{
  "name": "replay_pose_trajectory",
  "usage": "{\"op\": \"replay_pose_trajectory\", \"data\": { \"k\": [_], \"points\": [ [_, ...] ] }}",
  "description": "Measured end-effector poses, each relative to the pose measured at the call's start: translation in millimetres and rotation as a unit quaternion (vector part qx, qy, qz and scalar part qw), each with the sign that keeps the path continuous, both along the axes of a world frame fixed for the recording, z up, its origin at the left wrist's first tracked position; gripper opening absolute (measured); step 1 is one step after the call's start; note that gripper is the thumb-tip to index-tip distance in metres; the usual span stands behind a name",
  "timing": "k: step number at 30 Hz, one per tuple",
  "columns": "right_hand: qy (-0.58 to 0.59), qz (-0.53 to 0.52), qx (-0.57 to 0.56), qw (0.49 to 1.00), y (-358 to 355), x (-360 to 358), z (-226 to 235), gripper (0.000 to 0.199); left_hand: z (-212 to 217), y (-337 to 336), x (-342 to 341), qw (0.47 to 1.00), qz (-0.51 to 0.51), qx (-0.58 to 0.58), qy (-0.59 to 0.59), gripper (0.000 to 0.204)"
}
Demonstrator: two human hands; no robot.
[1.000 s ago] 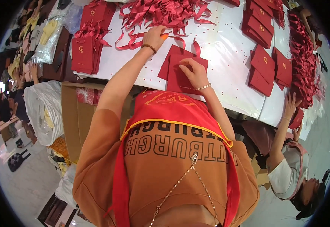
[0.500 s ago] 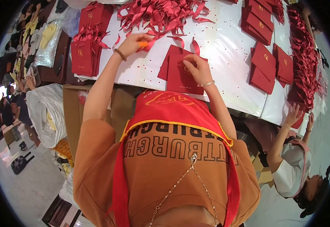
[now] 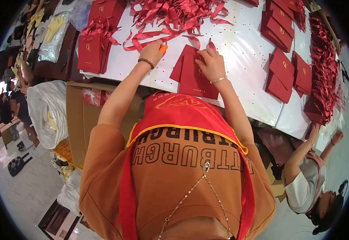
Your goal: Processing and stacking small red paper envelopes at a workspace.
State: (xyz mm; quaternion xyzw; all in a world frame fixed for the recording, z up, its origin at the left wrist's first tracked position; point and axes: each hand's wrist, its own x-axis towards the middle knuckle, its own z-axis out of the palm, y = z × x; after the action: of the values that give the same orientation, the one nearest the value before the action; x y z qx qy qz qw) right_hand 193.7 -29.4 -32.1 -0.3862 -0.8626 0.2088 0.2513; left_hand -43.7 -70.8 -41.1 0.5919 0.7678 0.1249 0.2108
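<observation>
Over the white table my left hand [image 3: 152, 53] is closed, with a small orange object [image 3: 163, 49] showing at its fingertips; its kind is too small to tell. Red ribbons lie just beyond those fingers. My right hand [image 3: 212, 66] is curled at the top edge of a flat red gift bag [image 3: 196, 83], whose surface it partly covers. A short red ribbon end [image 3: 211, 45] sticks up past its knuckles. Beneath that bag, another red bag [image 3: 177, 69] juts out to the left. What exactly the right fingertips pinch is partly hidden.
A heap of red ribbons [image 3: 178, 14] lies at the far side. Stacked red bags stand at left [image 3: 91, 54] and right [image 3: 280, 74]. Along the right edge runs a ribbon-topped row [image 3: 324, 76], with a co-worker's arms [image 3: 302, 150] beside it. An open cardboard box [image 3: 78, 120] sits below the table edge.
My left hand has come nearer to me and slightly right, keeping the orange object. My right hand has moved up to the bag's top edge, its fingers drawn in. The co-worker's hands have shifted.
</observation>
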Motion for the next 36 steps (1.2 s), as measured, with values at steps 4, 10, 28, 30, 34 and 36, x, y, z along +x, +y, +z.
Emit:
{"op": "replay_pose_trajectory", "data": {
  "k": [4,10,28,30,34,36],
  "points": [
    [-0.083,-0.008,0.033,0.996,-5,1,-5,0.027,-10,1,1,0.996,-0.026,0.091,0.009,0.017],
    [-0.117,0.004,-0.114,0.987,0,6,12,0.029,22,-8,19,0.846,0.114,0.005,-0.520,0.002],
    [-0.040,0.032,-0.370,0.927,15,19,6,0.037,17,-22,104,0.928,0.050,0.006,-0.368,0.012],
    [-0.044,0.033,-0.363,0.930,13,19,9,0.037,15,-23,105,0.946,0.022,0.043,-0.321,0.011],
    [-0.041,0.026,-0.348,0.936,12,21,6,0.039,22,-21,108,0.969,-0.023,0.108,-0.220,0.008],
    [-0.036,0.020,-0.342,0.939,10,21,4,0.037,25,-20,107,0.975,-0.045,0.102,-0.191,0.009]
  ]
}}
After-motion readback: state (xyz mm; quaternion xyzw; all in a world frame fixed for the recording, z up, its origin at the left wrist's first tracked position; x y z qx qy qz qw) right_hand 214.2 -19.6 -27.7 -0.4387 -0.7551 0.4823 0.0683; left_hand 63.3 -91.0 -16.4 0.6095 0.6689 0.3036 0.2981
